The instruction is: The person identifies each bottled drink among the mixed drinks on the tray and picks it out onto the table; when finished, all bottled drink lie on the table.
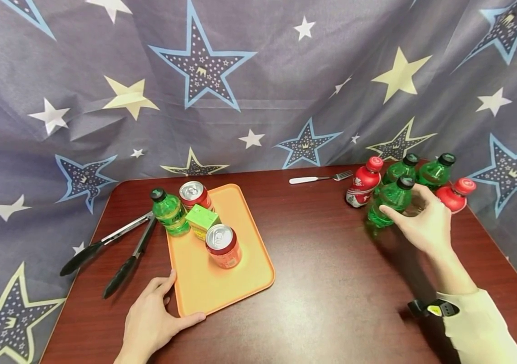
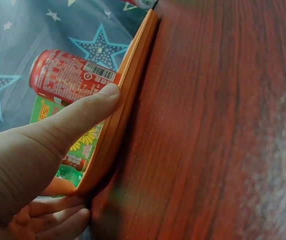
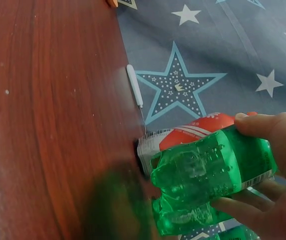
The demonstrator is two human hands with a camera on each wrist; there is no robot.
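Note:
My right hand [image 1: 426, 225] grips a green soda bottle [image 3: 198, 162] with a black cap, thumb on one side and fingers on the other. Its base hangs close over the table at the right. Right behind it stand a red bottle [image 1: 364, 182] and two more green bottles [image 1: 434, 173], with another red bottle [image 1: 454, 197] beside my fingers. My left hand [image 1: 151, 316] touches the near left corner of an orange tray [image 1: 249, 275], its extended thumb on the front rim. The tray holds a red can [image 1: 226, 253], a green-and-yellow carton [image 1: 201, 222], another red can [image 1: 193, 194] and a green bottle [image 1: 170, 215].
Metal tongs [image 1: 137, 247] with black handles lie spread left of the tray. A fork [image 1: 322, 178] with a white handle lies near the table's back edge. The star-printed cloth [image 1: 263, 91] hangs behind the dark red wooden table [image 1: 317, 283].

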